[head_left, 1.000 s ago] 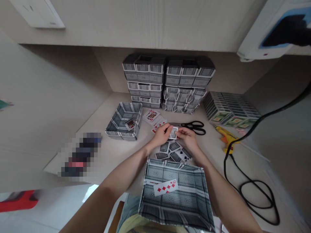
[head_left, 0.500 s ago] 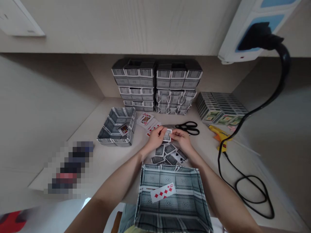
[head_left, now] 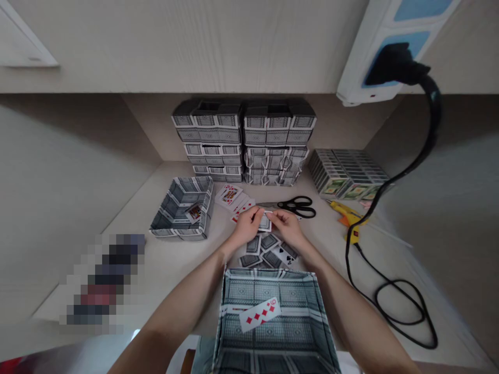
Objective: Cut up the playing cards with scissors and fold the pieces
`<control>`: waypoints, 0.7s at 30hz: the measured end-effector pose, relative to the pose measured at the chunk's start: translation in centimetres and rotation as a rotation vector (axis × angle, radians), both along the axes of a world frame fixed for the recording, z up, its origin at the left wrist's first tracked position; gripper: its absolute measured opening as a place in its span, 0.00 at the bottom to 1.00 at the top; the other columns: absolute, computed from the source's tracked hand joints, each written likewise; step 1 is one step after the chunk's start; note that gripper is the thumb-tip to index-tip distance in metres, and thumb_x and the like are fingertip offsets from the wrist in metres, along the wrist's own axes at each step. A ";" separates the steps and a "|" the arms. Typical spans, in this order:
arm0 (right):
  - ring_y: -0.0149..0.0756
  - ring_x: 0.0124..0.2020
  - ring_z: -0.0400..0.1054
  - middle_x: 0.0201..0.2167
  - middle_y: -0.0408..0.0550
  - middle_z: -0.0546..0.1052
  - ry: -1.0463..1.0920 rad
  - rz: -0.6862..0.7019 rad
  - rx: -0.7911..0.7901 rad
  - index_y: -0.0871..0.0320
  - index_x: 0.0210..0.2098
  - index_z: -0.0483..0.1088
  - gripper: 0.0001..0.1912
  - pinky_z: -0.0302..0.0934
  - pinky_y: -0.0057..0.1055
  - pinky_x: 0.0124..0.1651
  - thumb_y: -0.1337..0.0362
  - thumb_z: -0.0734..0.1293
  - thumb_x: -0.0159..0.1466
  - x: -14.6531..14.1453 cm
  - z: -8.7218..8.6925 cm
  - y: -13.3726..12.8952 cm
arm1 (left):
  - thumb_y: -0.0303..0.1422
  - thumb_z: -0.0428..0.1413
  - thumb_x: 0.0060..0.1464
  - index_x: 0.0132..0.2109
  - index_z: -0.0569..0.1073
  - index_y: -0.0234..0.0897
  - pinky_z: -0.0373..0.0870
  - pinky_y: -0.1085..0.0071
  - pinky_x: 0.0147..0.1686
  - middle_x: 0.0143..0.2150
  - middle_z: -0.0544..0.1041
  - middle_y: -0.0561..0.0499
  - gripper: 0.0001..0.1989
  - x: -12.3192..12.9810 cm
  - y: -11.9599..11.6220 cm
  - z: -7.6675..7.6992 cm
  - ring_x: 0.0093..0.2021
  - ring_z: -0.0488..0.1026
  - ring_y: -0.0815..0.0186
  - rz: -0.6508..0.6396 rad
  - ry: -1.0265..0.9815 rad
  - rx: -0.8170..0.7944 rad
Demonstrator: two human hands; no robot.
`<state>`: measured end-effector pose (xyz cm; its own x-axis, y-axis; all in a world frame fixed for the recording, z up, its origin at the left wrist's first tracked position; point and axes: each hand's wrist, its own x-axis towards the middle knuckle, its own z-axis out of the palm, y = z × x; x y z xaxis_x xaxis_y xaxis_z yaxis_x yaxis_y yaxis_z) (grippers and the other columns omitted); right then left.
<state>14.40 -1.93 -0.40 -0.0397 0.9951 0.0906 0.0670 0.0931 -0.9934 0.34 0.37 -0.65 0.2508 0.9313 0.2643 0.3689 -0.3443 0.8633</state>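
Between my hands is a playing card (head_left: 265,222), its patterned back facing me. My left hand (head_left: 248,224) pinches its left side, and my right hand (head_left: 287,224) grips the right side with closed fingers. Just below, several loose cards (head_left: 270,242) lie overlapping on the table, mostly back up, with a spade card (head_left: 285,255) showing its face. Close to my body stands an open box made of cards (head_left: 268,280), with a six of diamonds (head_left: 260,315) inside it.
Black-handled scissors (head_left: 298,206) lie beyond my right hand. Face-up cards (head_left: 230,195) are spread near a second card box (head_left: 181,235). Stacked card boxes (head_left: 278,136) stand at the back. A yellow glue gun (head_left: 351,218) with a black cord (head_left: 405,283) and packed decks (head_left: 346,174) are at right.
The whole view has shifted slightly, so things appear a little further left and lower. Both hands still hold the card, whose tilt has changed a little.
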 end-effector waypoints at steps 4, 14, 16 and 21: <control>0.28 0.18 0.57 0.14 0.39 0.65 -0.005 0.071 -0.004 0.58 0.18 0.64 0.18 0.51 0.25 0.21 0.51 0.63 0.55 0.3 -0.4 0.0 | 0.39 0.44 0.55 0.21 0.55 0.36 0.50 0.75 0.22 0.17 0.55 0.58 0.17 0.1 0.1 -0.1 0.21 0.53 0.73 0.016 0.046 0.025; 0.28 0.18 0.56 0.14 0.40 0.63 -0.007 0.077 0.010 0.57 0.17 0.64 0.19 0.50 0.26 0.22 0.50 0.62 0.56 0.2 0.2 0.0 | 0.43 0.45 0.54 0.22 0.58 0.36 0.52 0.75 0.22 0.19 0.56 0.57 0.19 0.2 0.4 -0.3 0.21 0.54 0.73 -0.026 -0.152 -0.085; 0.29 0.18 0.56 0.14 0.40 0.64 -0.013 0.057 0.024 0.57 0.17 0.64 0.19 0.51 0.26 0.23 0.50 0.63 0.55 0.2 0.1 0.1 | 0.43 0.46 0.54 0.23 0.59 0.35 0.54 0.75 0.22 0.20 0.57 0.57 0.18 0.2 0.5 -0.3 0.22 0.55 0.73 -0.041 -0.215 -0.122; 0.30 0.18 0.58 0.15 0.41 0.65 -0.015 0.032 0.039 0.58 0.20 0.66 0.18 0.53 0.27 0.23 0.51 0.62 0.56 0.2 -0.1 0.2 | 0.40 0.48 0.52 0.24 0.62 0.35 0.56 0.76 0.22 0.20 0.61 0.56 0.15 0.1 0.4 -0.3 0.23 0.59 0.72 -0.058 -0.211 -0.170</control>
